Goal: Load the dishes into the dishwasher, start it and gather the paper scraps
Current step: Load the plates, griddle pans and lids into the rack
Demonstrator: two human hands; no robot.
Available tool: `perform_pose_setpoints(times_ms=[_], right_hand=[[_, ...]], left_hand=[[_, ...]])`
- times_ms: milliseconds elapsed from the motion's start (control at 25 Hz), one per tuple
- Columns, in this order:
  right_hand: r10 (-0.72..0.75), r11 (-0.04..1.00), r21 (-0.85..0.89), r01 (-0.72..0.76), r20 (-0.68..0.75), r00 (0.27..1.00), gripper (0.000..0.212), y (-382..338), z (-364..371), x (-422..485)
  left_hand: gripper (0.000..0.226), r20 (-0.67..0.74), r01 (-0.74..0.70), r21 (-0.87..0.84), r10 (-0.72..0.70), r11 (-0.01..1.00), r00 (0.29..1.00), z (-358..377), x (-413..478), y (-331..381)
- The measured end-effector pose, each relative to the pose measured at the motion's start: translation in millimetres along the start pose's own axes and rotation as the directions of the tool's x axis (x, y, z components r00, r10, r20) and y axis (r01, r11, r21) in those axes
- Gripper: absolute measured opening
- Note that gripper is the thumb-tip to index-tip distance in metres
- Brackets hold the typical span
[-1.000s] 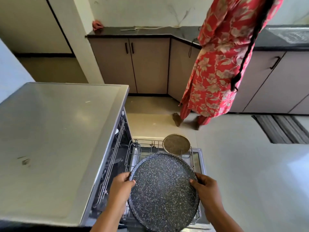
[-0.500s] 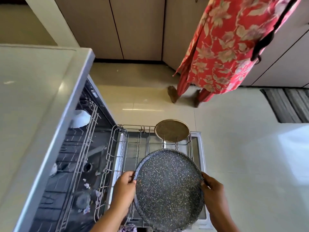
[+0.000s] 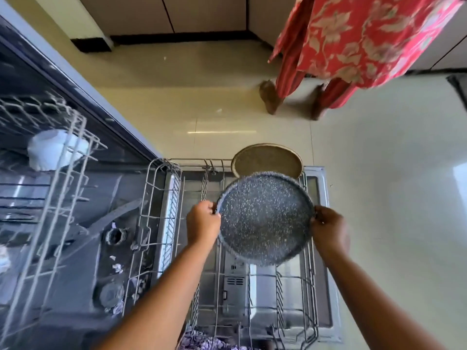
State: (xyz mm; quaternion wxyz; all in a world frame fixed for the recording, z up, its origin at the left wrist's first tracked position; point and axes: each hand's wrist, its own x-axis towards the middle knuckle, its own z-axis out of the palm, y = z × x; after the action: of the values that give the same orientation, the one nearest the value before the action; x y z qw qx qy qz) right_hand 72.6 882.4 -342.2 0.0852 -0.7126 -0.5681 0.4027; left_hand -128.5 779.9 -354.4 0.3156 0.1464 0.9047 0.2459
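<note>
A round dark speckled plate [image 3: 262,218] hangs over the pulled-out lower rack [image 3: 161,188] of the open dishwasher. My left hand [image 3: 203,223] grips its left rim and my right hand [image 3: 329,229] grips its right rim. Just beyond it, a tan round plate [image 3: 265,159] stands upright at the far end of the rack. A white bowl [image 3: 53,150] sits in the upper rack [image 3: 65,178] at the left. Small paper scraps [image 3: 116,267] lie on the dishwasher's floor.
A person in a red floral dress [image 3: 353,39] stands on the pale tiled floor just past the rack, bare feet [image 3: 270,99] near it. Beige cabinets [image 3: 202,11] line the far wall. Purple-white scraps [image 3: 202,342] show at the bottom edge.
I have leaned further forward and down over the dishwasher. Both hands have carried the speckled plate out toward the far end of the lower rack, close to the tan plate.
</note>
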Motion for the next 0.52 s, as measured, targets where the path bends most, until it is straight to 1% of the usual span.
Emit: perform_pose_setpoints(times_ms=[120,240,440,520], right_hand=[[-0.038,0.999,0.003,0.038,-0.064,0.997,0.030,-12.8,7.9,41.4],[-0.097,0.994,0.032,0.102,-0.142,0.985,0.029,-22.4,15.0,78.6],[-0.202,0.973,0.067,0.222,-0.231,0.952,0.029,-34.3,19.5,117.9],[-0.227,0.965,0.080,0.251,-0.231,0.946,0.030,-33.5,22.5,126.1]], left_hand=[[0.014,-0.073,-0.092,0.009,0.093,0.996,0.993,18.8,39.3,20.3],[0.014,-0.108,-0.191,0.051,0.196,0.980,0.975,35.0,67.3,37.8],[0.015,-0.157,-0.235,0.067,0.243,0.970,0.957,45.7,98.7,57.2],[0.017,-0.155,-0.241,0.076,0.250,0.968,0.956,51.9,103.2,54.5]])
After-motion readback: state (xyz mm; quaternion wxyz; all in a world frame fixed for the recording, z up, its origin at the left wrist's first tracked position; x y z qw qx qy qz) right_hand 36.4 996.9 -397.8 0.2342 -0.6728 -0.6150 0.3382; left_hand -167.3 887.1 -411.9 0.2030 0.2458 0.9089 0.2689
